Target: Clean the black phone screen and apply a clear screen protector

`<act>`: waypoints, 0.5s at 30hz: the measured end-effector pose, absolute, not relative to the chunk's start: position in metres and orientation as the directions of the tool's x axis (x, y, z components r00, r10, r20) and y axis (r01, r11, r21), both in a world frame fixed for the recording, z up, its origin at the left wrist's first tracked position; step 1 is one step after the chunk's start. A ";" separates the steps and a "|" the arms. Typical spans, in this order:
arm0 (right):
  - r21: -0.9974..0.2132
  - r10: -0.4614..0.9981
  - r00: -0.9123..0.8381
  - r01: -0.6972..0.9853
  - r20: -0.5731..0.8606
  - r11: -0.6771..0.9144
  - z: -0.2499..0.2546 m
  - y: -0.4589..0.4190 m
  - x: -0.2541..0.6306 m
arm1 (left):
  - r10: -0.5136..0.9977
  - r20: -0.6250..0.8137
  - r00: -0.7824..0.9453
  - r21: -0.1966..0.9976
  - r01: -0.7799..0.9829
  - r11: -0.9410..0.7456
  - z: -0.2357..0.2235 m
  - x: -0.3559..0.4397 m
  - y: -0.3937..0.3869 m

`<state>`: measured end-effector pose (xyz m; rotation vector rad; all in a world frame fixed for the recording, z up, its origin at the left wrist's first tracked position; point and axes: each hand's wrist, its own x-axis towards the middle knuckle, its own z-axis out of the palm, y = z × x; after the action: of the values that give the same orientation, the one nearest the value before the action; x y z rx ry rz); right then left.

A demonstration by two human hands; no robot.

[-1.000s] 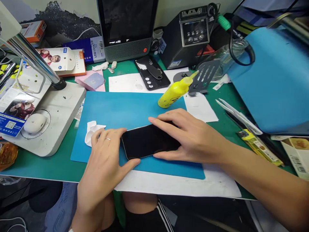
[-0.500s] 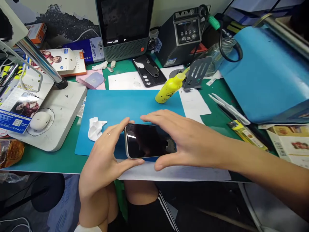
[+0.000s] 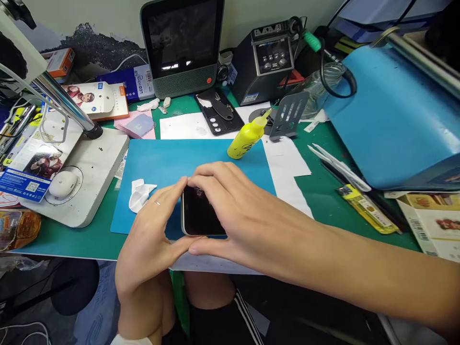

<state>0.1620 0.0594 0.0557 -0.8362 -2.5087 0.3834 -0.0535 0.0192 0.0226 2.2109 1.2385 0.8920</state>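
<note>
A smartphone (image 3: 201,215) with a dark screen and a pale metal edge lies between my two hands, over the front part of a blue work mat (image 3: 161,155). My left hand (image 3: 153,235) grips its left end, thumb along the near edge and fingers at the far corner. Across the right part of the phone reaches my right hand (image 3: 239,211), its fingers at the far edge and thumb at the near edge, close to the left hand's tips. The phone's right end is hidden beneath it. Left of the phone is a crumpled white tissue (image 3: 140,194).
A yellow squeeze bottle (image 3: 247,136) stands behind the hands. Further back are a black phone back cover (image 3: 219,112), a grey metal stand (image 3: 289,115) and a black control unit (image 3: 264,62). Tweezers (image 3: 341,167) lie at right; a white lamp base (image 3: 97,177) stands left.
My right hand has slid left along the phone, covering more of its screen, and its fingertips now nearly meet the left hand's. My left hand has kept its hold on the phone.
</note>
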 end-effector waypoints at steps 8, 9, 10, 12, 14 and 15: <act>-0.464 0.646 -0.707 0.487 0.290 0.741 0.054 0.062 0.161 | 0.842 0.323 0.433 0.622 0.573 -0.533 0.021 -0.054 0.020; -0.469 0.648 -0.714 0.492 0.266 0.734 0.054 0.063 0.161 | 0.843 0.319 0.433 0.622 0.576 -0.530 0.020 -0.054 0.019; -0.470 0.649 -0.718 0.495 0.252 0.731 0.054 0.063 0.161 | 0.843 0.319 0.433 0.621 0.577 -0.531 0.020 -0.054 0.019; -0.464 0.644 -0.723 0.494 0.250 0.735 0.054 0.063 0.163 | 0.838 0.331 0.434 0.613 0.576 -0.540 0.020 -0.053 0.018; -0.443 0.632 -0.724 0.487 0.276 0.752 0.054 0.062 0.165 | 0.830 0.352 0.432 0.605 0.572 -0.554 0.020 -0.051 0.018; -0.433 0.626 -0.723 0.484 0.291 0.760 0.054 0.062 0.166 | 0.825 0.362 0.433 0.602 0.567 -0.562 0.020 -0.051 0.018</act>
<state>0.1656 0.0618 0.0542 -0.8428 -2.5331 0.4596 -0.0506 0.0180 0.0200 2.3001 1.1833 0.9024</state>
